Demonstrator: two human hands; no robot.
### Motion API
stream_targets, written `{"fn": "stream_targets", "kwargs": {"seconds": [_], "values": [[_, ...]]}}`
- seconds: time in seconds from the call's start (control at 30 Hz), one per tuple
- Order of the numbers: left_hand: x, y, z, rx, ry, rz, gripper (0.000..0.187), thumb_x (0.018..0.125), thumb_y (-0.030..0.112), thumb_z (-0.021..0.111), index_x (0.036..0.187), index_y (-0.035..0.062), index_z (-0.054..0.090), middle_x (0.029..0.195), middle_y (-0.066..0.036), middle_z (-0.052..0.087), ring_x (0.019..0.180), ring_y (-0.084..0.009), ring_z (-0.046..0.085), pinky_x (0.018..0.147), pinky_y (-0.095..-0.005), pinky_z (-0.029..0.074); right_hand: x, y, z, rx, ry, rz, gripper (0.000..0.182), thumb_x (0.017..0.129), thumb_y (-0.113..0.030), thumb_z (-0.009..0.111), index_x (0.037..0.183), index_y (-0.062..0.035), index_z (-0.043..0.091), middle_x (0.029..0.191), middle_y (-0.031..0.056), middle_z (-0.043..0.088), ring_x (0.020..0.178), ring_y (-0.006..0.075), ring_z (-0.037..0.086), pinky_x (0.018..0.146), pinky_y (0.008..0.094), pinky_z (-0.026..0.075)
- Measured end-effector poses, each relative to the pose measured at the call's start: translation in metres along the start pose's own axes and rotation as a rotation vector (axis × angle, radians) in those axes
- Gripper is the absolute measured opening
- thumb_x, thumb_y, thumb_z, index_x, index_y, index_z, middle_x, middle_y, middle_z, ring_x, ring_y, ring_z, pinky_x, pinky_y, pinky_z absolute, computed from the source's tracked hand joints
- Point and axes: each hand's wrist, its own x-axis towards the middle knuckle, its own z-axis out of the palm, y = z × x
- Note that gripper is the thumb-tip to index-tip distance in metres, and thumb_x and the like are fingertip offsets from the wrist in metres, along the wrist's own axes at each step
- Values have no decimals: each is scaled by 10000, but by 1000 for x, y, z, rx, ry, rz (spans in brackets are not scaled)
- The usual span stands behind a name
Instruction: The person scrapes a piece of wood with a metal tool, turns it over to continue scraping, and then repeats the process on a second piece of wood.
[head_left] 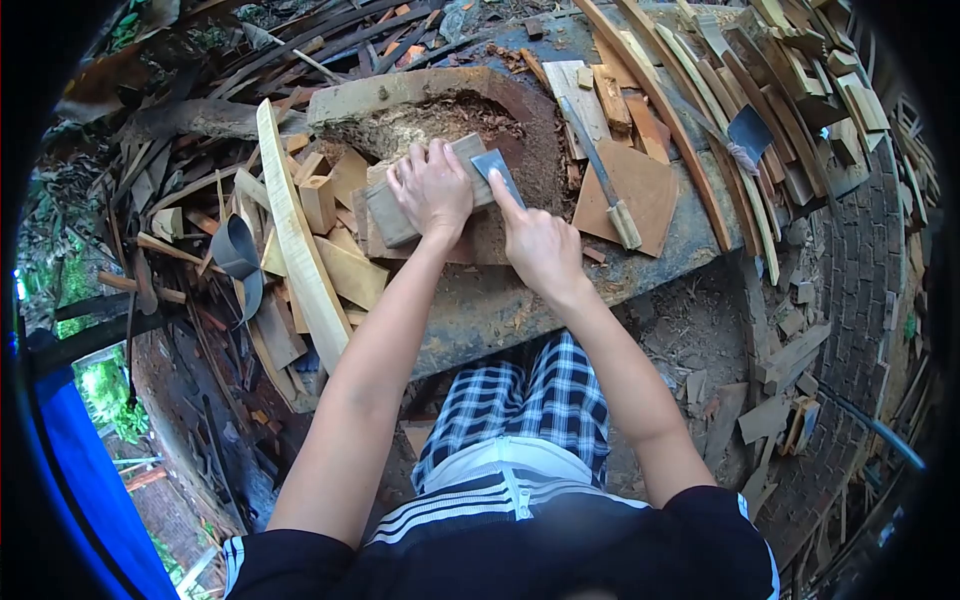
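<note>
My left hand is closed over a thick weathered wooden block, pressing it down at the front of a hollowed, rough-edged stump-like slab. In my right hand is a flat blue-grey rectangular piece, with the index finger stretched along it. Its far end meets the block's right end, just beside my left hand. Whether it is a blade or a stiff sheet, I cannot tell. To the right lies a long narrow metal tool with a wooden handle, resting over a brown board.
Offcuts and a long pale plank crowd the left side. A curled grey sheet lies there too. Long wooden strips run along the right of the worktable. Scraps litter the ground beyond its edge.
</note>
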Motion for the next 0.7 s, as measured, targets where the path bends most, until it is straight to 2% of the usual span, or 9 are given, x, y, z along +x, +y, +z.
{"fn": "stream_targets", "kwargs": {"seconds": [0.13,0.2,0.27,0.33,0.5,0.57,0.6,0.7], "values": [[3,0,1,-26,-11,-19,258,981,296,490,1013,128,683,1019,-94,606,1030,-272,583,1039,-459,344,-10,-3,-7,-9,25,-5,650,866,-92,527,1492,-234,427,658,174,670,584,360,686,534,493,554],[4,0,0,-22,-10,-32,261,983,294,488,1011,128,687,1015,-93,608,1026,-268,583,1045,-455,342,-27,-3,-15,-16,-141,40,644,874,-97,529,1496,-228,422,660,177,670,588,360,688,543,494,557],[2,-1,-3,-11,-58,-21,297,1012,315,438,1068,140,671,1067,-97,608,1082,-278,574,1056,-471,327,-21,-4,-13,7,-163,56,654,883,-98,525,1510,-236,401,665,182,673,597,367,690,550,500,559],[2,0,-2,-21,-61,-22,296,1012,315,438,1068,141,671,1068,-96,609,1081,-278,574,1055,-470,328,-4,-2,-4,27,-53,13,662,891,-102,521,1521,-253,384,663,190,671,603,376,691,544,511,556],[5,-1,-3,-15,-75,-26,291,1010,314,443,1069,145,672,1066,-94,611,1078,-279,576,1047,-470,332,-20,-4,-13,0,-48,26,646,894,-110,527,1512,-249,395,673,197,675,611,375,692,560,498,562],[1,0,1,-22,3,-25,262,987,287,479,1031,131,684,1019,-88,609,1030,-269,578,1051,-450,340,-27,-6,-23,9,-223,88,571,966,-169,487,1515,-276,373,729,215,681,649,412,673,601,541,541],[-2,0,0,-21,-9,-26,262,987,287,479,1031,131,684,1019,-88,609,1030,-269,578,1051,-450,340,-24,-6,-19,10,-234,94,571,966,-169,487,1515,-276,373,729,215,681,649,412,673,601,541,541],[3,0,-4,-14,-39,-10,292,1012,312,440,1072,147,672,1073,-94,614,1075,-283,577,1054,-471,331,23,-6,3,65,-41,40,571,955,-147,482,1505,-268,388,736,217,683,653,409,679,619,534,552]]}}
